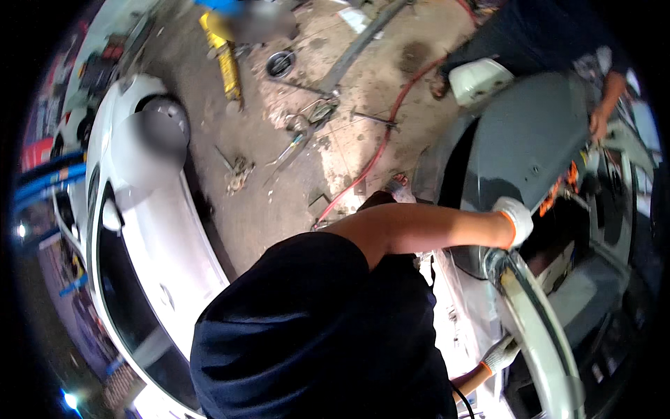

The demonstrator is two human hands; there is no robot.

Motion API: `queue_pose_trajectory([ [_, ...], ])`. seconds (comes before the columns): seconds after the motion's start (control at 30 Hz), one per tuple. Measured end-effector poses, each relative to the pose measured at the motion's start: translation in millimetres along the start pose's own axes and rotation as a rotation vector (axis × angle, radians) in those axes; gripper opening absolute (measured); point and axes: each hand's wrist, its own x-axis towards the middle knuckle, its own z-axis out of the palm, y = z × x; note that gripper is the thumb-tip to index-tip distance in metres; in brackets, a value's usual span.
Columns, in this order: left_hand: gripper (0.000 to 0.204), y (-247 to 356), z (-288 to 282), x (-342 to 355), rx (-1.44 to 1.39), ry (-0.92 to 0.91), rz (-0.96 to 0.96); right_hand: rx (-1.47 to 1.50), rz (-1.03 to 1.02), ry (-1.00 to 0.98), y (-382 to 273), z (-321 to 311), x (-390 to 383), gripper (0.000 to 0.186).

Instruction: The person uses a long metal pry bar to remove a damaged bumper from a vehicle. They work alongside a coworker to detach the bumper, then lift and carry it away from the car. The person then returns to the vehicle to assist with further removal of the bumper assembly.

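Left hand (515, 222), in a white, orange-cuffed glove (518, 210), lies against a curved grey car-body panel (520, 133) stretching above it; how closed it is cannot be told. Below, the similarly gloved right hand (499, 355) meets a pale, curved car frame (536, 332), grip equally unclear. Steadying seems under way; moving on likely calls for firm holds

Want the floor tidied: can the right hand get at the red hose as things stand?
Probably not: the right hand is beside the white car-body frame, while the red hose lies on the floor, beyond the outstretched left arm.
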Motion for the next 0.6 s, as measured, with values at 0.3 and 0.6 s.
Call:
queue_pose_trajectory([
  [0.3,0.029,-18,-5,22,0.737,-0.018,0.181,0.376,0.210,0.196,-11,56,-196,0.027],
  [0.6,0.035,-35,-3,85,0.862,-0.064,0.247,0.410,1.346,0.288,92,295,-674,0.037],
])
